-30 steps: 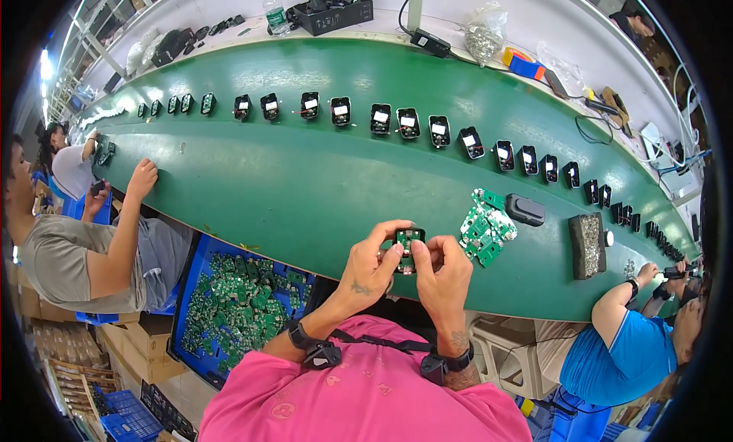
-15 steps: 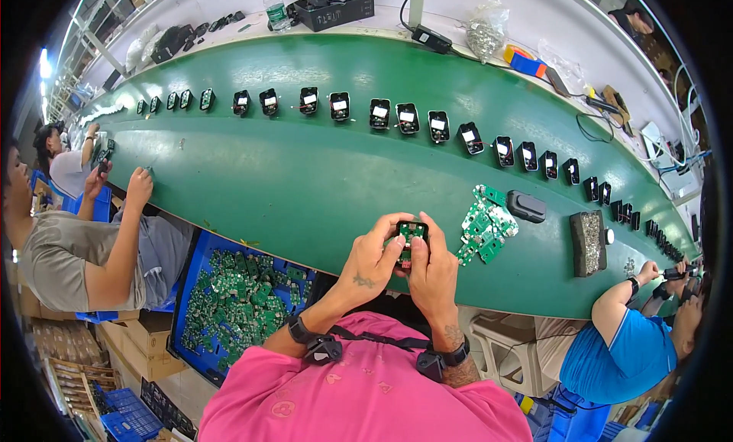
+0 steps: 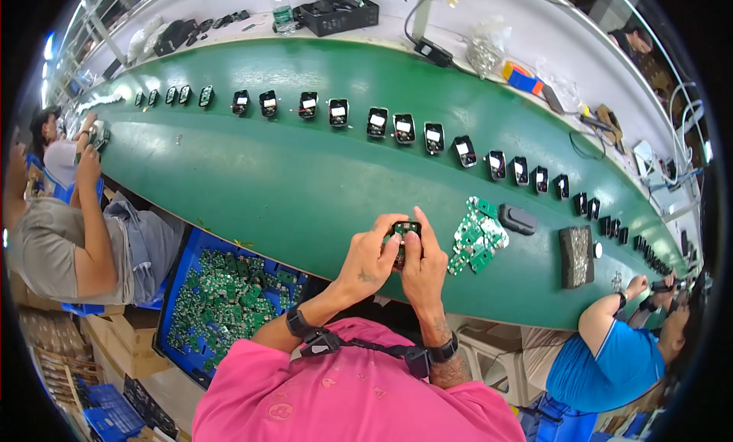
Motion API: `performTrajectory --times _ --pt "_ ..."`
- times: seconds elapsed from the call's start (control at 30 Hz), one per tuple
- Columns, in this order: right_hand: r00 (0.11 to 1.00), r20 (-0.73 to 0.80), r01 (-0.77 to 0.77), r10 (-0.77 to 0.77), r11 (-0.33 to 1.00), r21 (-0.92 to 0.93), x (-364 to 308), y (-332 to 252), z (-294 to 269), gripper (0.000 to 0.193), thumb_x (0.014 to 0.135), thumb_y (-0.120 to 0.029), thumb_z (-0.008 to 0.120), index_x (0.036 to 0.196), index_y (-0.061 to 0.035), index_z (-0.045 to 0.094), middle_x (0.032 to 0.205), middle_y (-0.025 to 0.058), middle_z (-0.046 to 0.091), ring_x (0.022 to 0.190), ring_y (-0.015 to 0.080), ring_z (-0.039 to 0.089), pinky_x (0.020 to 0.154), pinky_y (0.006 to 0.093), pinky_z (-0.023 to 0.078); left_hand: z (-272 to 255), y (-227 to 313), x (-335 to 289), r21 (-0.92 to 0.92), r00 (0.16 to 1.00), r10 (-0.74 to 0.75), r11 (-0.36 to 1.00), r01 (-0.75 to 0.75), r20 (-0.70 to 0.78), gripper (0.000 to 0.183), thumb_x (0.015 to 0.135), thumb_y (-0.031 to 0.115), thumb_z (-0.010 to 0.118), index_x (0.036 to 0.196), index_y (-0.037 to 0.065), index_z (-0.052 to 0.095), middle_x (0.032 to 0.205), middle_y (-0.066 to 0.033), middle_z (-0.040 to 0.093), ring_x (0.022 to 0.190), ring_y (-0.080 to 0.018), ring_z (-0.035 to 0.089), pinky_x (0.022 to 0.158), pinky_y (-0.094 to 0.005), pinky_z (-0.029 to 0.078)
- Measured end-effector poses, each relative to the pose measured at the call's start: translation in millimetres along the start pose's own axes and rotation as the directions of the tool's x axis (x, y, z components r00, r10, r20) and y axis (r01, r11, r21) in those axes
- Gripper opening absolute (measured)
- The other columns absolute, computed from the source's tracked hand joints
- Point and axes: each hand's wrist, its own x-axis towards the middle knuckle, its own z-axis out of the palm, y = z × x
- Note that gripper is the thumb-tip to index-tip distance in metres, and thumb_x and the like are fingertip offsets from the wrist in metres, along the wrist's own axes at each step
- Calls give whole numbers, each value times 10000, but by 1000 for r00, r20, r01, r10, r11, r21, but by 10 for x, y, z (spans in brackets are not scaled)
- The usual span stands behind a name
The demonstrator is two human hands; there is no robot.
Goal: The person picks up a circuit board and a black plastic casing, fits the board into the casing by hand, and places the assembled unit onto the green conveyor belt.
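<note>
Between my two hands sits a small black housing with a green circuit board in it (image 3: 406,228), held over the table's near edge. My left hand (image 3: 372,251) grips its left side, with the thumb on the board. My right hand (image 3: 424,260) holds the other side, its thumb pressed on the board and its index finger raised off the case. The fingers cover much of the housing. Right of my hands lies a pile of loose green circuit boards (image 3: 479,236), and beside it rests a closed dark grey case (image 3: 518,219).
A long row of black housings (image 3: 404,128) runs across the green table (image 3: 267,167). A dark foam block (image 3: 576,257) lies to the right. A blue bin (image 3: 169,308) of circuit boards stands lower left. Co-workers sit at left and right (image 3: 618,358). A shelf along the back holds a black box (image 3: 336,16).
The housing has tilted in my hands, so less of its board shows. My right index finger has lifted. The co-worker at left has drawn both hands together. The whole view has shifted slightly.
</note>
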Motion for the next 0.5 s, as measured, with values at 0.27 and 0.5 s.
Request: performTrajectory --times 0.27,0.5 --pt "993 113 45 -16 966 -256 -81 297 336 405 949 -157 635 1304 27 569 688 118 592 597 258 581 581 396 469 -868 -729 455 -313 961 -234 932 180 -145 341 1023 149 462 1342 29 461 855 -85 631 571 -162 648 473 -282 502" --pt "973 166 205 -162 933 -294 -65 367 458 250 873 -117 705 1090 3 678 635 87 563 574 268 565 571 393 461 -3291 -1642 1365 63 743 -121 975 215 -658 362 997 163 498 1329 20 506 803 -125 668 464 -201 640 404 -335 512"
